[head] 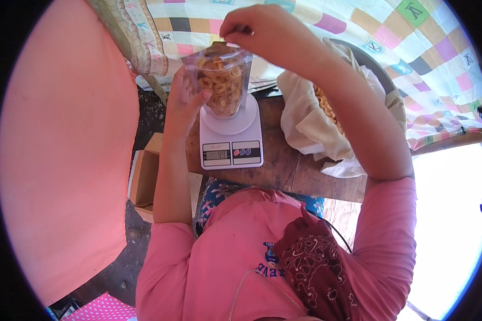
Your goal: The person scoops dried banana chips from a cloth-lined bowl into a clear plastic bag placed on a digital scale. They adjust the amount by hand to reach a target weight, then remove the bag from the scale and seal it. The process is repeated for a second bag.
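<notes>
A clear stand-up plastic pouch [221, 86] full of ring-shaped snacks stands upright on the round platform of a white digital kitchen scale [231, 136]. Digits show on the scale's display. My left hand [186, 92] is wrapped around the pouch's left side, its thumb across the front. Over the pouch's far top edge, my right hand [261, 30] hangs with its fingers bent together. Its fingertips are close to the pouch's mouth; whether they pinch the edge or a small piece cannot be told.
Right of the scale on the wooden table [281, 168], a cloth-lined basin [373, 68] holds more of the snacks [327, 108], partly behind my right forearm. An open cardboard box [144, 180] sits lower left. A patterned sheet [365, 24] hangs behind; pink cloth [68, 152] covers the left.
</notes>
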A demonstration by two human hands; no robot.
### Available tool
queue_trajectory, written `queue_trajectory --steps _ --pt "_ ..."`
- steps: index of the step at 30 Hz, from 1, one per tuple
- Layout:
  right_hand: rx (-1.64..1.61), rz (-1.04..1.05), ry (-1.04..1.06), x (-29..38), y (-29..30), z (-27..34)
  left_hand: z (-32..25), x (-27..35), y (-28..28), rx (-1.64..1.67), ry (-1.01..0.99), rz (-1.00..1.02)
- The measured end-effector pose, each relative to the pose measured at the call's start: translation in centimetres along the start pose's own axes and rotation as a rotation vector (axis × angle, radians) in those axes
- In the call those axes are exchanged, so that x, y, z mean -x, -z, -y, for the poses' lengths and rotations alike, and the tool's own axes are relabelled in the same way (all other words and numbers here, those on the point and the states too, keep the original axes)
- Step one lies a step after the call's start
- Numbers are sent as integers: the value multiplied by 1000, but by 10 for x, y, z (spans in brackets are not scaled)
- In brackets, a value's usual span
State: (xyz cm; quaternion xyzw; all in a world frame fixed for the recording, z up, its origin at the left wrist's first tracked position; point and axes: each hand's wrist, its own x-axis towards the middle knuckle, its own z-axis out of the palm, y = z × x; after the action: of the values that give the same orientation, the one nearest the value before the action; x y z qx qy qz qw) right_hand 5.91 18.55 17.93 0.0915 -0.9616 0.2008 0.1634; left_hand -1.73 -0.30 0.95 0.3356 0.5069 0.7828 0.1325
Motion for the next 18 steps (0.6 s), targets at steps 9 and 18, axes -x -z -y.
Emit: queue_trajectory --steps 9,18 --pt "-97 -76 -155 45 13 -29 3 -6 -7 -29 3 89" --pt "-63 183 -610 110 76 -98 12 -3 7 23 45 58"
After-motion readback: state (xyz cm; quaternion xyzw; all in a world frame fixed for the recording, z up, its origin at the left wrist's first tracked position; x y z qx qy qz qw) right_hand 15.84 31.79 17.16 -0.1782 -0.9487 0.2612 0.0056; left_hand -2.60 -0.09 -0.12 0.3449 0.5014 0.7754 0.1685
